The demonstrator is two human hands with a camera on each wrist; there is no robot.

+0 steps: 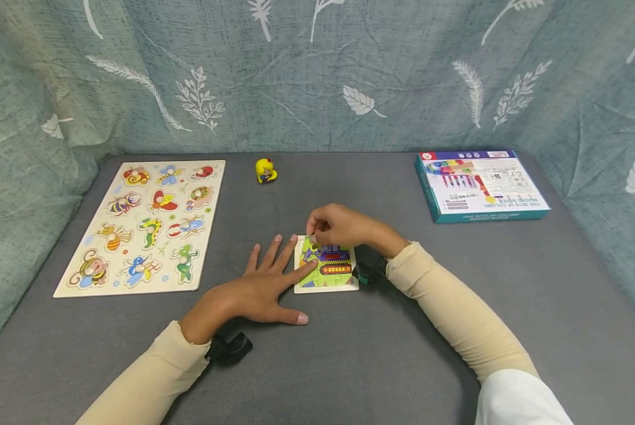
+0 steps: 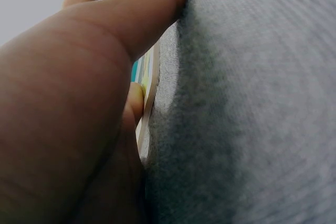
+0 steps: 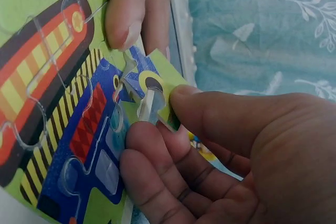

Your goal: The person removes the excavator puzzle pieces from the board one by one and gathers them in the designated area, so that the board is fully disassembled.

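Observation:
A small square jigsaw puzzle (image 1: 325,289) with a digger-like vehicle on a green ground lies on the grey table. My left hand (image 1: 264,290) is spread out flat, its index finger lying across the puzzle and its thumb on the table. At the puzzle's upper left corner, my right hand (image 1: 344,226) pinches a green and blue puzzle piece (image 3: 170,74) between thumb and fingers. The right wrist view has this piece tilted up from the picture, close to the left fingertips (image 3: 123,32). Only the edge of the puzzle board shows past the left thumb (image 2: 68,61) in the left wrist view.
To the left lies a large insect peg board (image 1: 142,227). A small yellow toy figure (image 1: 265,171) stands behind the puzzle. A teal and white box (image 1: 487,186) lies at the back right. A patterned curtain (image 1: 317,77) hangs behind the table.

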